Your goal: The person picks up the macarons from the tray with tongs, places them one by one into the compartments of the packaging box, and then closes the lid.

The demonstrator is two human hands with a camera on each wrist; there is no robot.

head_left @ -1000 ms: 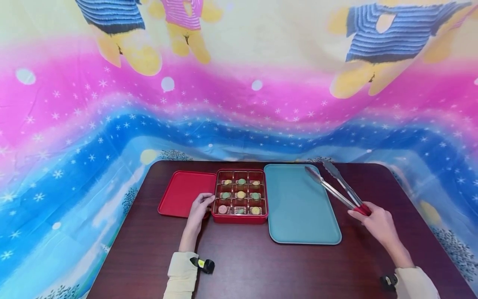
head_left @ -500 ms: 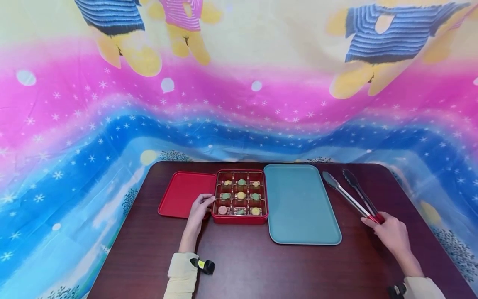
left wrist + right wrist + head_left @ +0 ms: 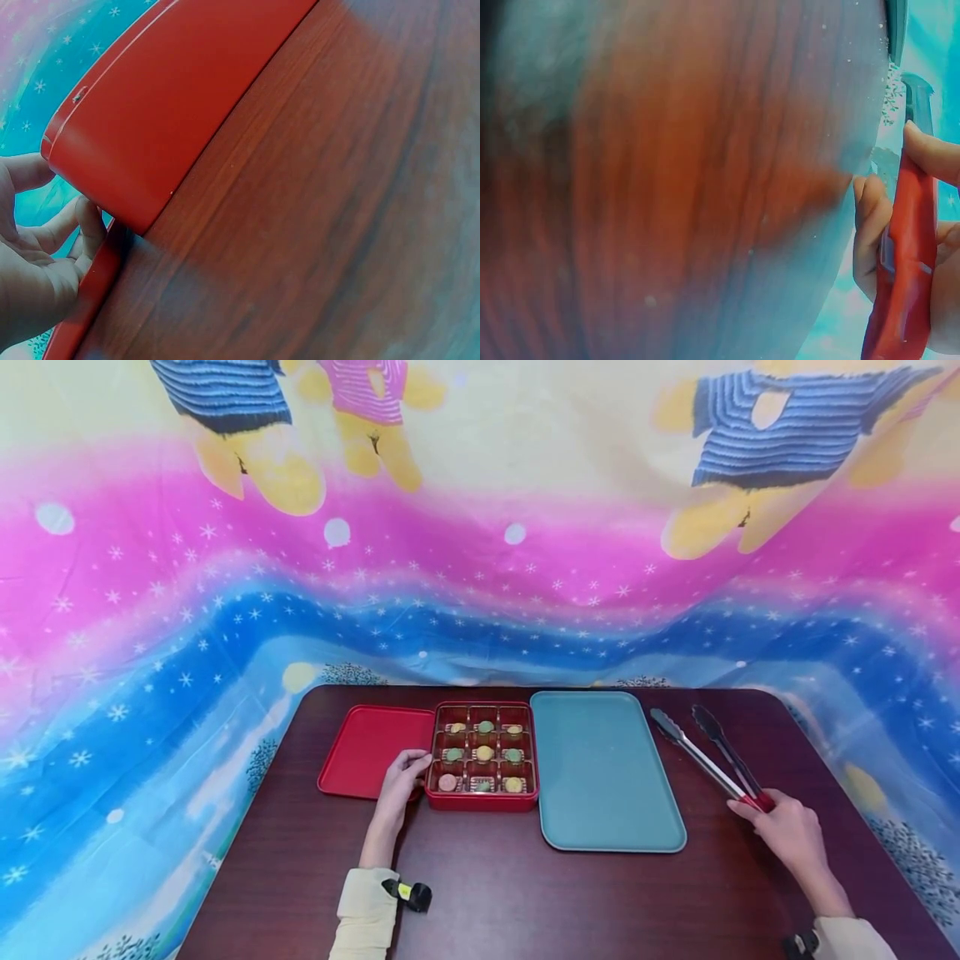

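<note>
Hands: your right hand (image 3: 787, 833) grips stiff, light tongs (image 3: 708, 752) by the red handle; your left hand (image 3: 401, 777) steadies the red box (image 3: 482, 799), fingers curled against it.

- Both arms wear long cream-coloured sleeves, ending at the wrists.
- The left sleeve (image 3: 365, 910) carries a small black device at the cuff, with a yellow mark on it.
- The right sleeve (image 3: 847, 939) has a similar small black device at its cuff.
- Both hands are bare.
</note>
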